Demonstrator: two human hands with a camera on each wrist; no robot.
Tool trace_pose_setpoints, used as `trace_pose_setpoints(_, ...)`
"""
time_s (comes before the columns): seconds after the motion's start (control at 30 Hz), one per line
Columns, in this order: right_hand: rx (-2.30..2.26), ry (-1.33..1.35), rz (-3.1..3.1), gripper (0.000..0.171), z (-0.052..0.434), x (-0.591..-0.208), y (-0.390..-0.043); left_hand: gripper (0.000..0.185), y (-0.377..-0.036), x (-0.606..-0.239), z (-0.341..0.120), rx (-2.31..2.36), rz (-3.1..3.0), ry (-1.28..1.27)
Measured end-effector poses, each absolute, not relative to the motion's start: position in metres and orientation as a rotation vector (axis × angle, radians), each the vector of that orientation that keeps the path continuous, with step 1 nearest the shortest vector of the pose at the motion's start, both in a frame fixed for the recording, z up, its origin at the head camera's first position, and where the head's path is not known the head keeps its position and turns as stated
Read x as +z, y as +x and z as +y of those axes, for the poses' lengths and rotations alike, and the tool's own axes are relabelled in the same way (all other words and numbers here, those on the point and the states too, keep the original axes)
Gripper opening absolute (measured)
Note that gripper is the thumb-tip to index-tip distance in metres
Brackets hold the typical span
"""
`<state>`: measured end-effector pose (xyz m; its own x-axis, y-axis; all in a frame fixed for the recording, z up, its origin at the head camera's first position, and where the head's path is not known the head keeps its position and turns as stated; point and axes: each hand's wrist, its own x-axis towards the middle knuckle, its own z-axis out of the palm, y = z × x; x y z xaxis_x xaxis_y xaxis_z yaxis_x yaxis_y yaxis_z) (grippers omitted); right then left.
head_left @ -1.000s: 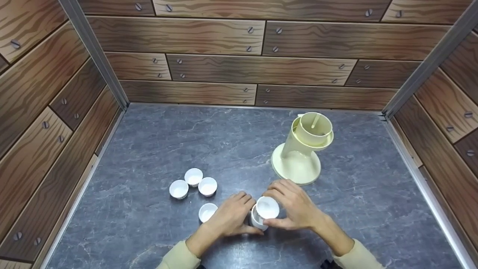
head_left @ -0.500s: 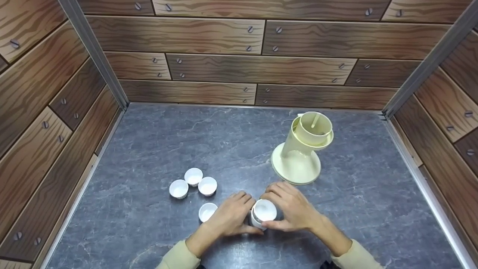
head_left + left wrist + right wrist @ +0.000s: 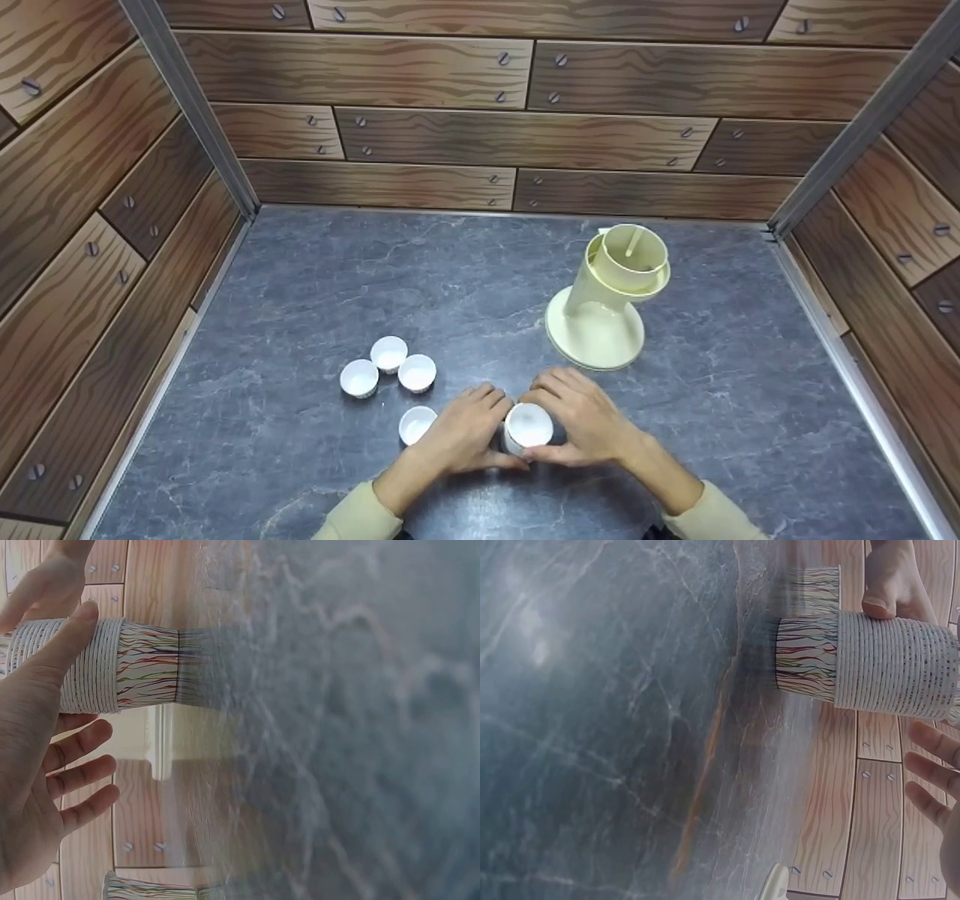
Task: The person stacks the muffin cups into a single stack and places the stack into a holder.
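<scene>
An upright stack of nested white paper cups (image 3: 529, 426), printed with coloured wavy lines, stands on the table between both hands. The left hand (image 3: 466, 427) grips it from the left, its thumb lying along the rolled rims in the left wrist view. On the other side, the right hand (image 3: 581, 420) holds the topmost cup between thumb and forefinger, at the upper end of the stack (image 3: 896, 664). Its remaining fingers (image 3: 926, 769) extend away from the cups. Beside the left wrist sits a single cup (image 3: 417, 425), partly covered by that hand.
A cream plastic stand (image 3: 600, 330) with a round base and a cylindrical holder on top is behind the right hand. Farther left, three loose cups (image 3: 389, 355) cluster together. Wood-patterned walls (image 3: 420, 135) enclose the dark marbled table (image 3: 315, 285).
The right hand has lowered a cup slightly left and down, from above the stack into its top. The left hand has stayed in place around the stack.
</scene>
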<state>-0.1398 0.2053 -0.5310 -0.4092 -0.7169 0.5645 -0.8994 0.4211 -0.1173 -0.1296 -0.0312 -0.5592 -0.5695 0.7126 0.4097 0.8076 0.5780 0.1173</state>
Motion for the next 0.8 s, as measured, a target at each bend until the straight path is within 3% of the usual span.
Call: trace_pose_setpoints(0.8,0.533,1.377,-2.283,0.062,0.2064,-0.5361,-0.1404,0.078,-0.1307,-0.5571,-0.0307,-0.381,-2.529,-1.257)
